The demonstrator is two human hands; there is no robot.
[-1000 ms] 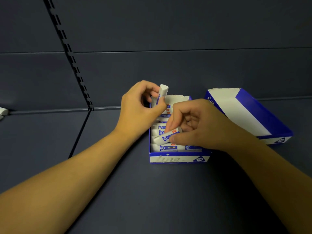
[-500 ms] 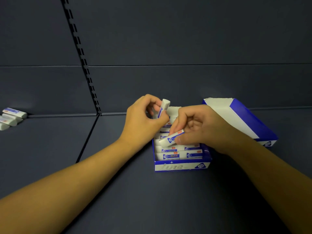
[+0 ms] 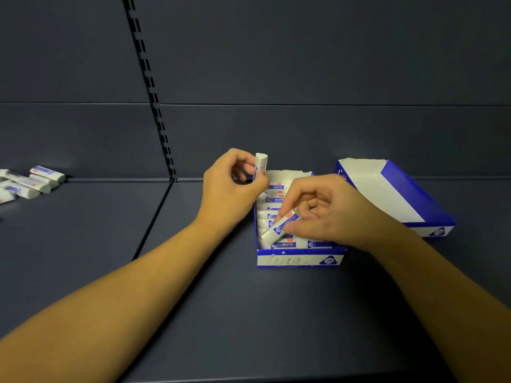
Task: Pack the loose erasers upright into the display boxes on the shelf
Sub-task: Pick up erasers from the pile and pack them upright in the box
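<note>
**benchrat:** Since the front box (image 3: 300, 259) is already packed row on row, why is the person holding two erasers at once instead of just dropping them in?

**stockroom_sam:** Looks like a feeding setup to me. The left hand (image 3: 231, 193) pinches one eraser (image 3: 260, 165) upright between thumb and fingertips, right over the back left corner of the box, so it's already turned the way it has to stand. The right hand (image 3: 329, 215) pinches a second eraser (image 3: 279, 226) at a slant above the front rows, its lower end down among the ones already standing.

**benchrat:** So the slanted one is going in first?

**stockroom_sam:** That's my guess. Tilting it probably lets the end wedge into a tight gap before it gets stood up. Can't tell if it's touching the packed ones or just over them.

**benchrat:** And the other box?

**stockroom_sam:** The second box (image 3: 392, 197) sits just to the right, tipped at an angle, and shows only bare white card inside, so presumably it's next. The loose pile (image 3: 27, 182) is well off to the left on the shelf (image 3: 193, 313), against the back panel. Plenty left to pack, so I'd say there's a fair way to go.
</note>
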